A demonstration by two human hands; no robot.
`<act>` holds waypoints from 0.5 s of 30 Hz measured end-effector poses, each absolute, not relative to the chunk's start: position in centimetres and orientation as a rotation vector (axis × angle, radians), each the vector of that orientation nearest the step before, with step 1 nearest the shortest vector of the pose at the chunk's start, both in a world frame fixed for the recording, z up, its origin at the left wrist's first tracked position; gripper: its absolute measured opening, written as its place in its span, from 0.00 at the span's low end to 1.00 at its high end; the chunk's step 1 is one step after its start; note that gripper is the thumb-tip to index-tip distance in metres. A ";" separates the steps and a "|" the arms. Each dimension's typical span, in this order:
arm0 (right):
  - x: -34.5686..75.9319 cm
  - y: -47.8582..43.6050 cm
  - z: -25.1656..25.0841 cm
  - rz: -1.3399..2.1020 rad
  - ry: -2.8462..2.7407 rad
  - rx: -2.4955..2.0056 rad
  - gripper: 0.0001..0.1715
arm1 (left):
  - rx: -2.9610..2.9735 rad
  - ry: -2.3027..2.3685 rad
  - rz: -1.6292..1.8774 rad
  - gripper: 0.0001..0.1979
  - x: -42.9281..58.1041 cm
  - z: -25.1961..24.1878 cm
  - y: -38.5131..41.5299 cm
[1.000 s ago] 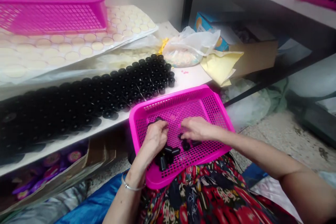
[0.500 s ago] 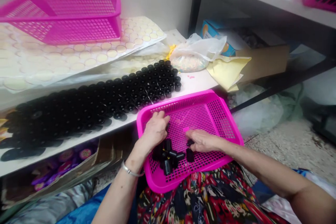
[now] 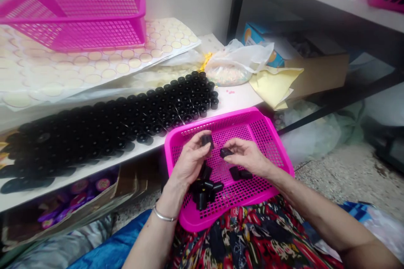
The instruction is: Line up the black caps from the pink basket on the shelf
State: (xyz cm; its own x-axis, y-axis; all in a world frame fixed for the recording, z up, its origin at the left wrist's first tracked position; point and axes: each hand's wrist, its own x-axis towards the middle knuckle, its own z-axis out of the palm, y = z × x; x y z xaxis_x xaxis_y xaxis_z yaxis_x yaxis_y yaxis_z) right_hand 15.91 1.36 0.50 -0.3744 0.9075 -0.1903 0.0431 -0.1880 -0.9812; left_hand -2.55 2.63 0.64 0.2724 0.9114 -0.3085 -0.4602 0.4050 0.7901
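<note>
A pink mesh basket rests on my lap. My left hand is raised over it, fingers pinched on a small black cap. My right hand hovers beside it and pinches another black cap at its fingertips. Several loose black caps lie in the basket under my left hand. Two more caps sit below my right hand. A wide block of black caps stands in rows on the white shelf just behind the basket.
A second pink basket sits upside down on sheets of round cream discs at the back left. A plastic bag, yellow paper and a cardboard box lie to the right. A metal shelf frame stands at right.
Both hands have lifted from the basket floor, each with a black cap pinched in its fingers, and come closer together. The camera view has held nearly steady over the last half second.
</note>
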 end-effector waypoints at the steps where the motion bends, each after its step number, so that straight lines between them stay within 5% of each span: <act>1: 15.5 1.2 0.7 1.635 -1.392 -1.096 0.15 | 0.536 0.806 1.045 0.20 -2.2 0.8 2.3; 15: 13.3 0.6 2.2 1.279 -1.544 -1.238 0.07 | 0.231 0.710 1.171 0.11 -1.3 0.2 1.3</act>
State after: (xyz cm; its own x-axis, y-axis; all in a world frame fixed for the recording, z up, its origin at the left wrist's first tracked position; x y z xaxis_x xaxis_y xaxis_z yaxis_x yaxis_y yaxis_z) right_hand 13.33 0.60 2.16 -0.2360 0.9715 -0.0237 0.2041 0.0257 -0.9786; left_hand -1.32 1.32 0.15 0.2036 0.8991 -0.3876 -0.7597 0.3948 0.5167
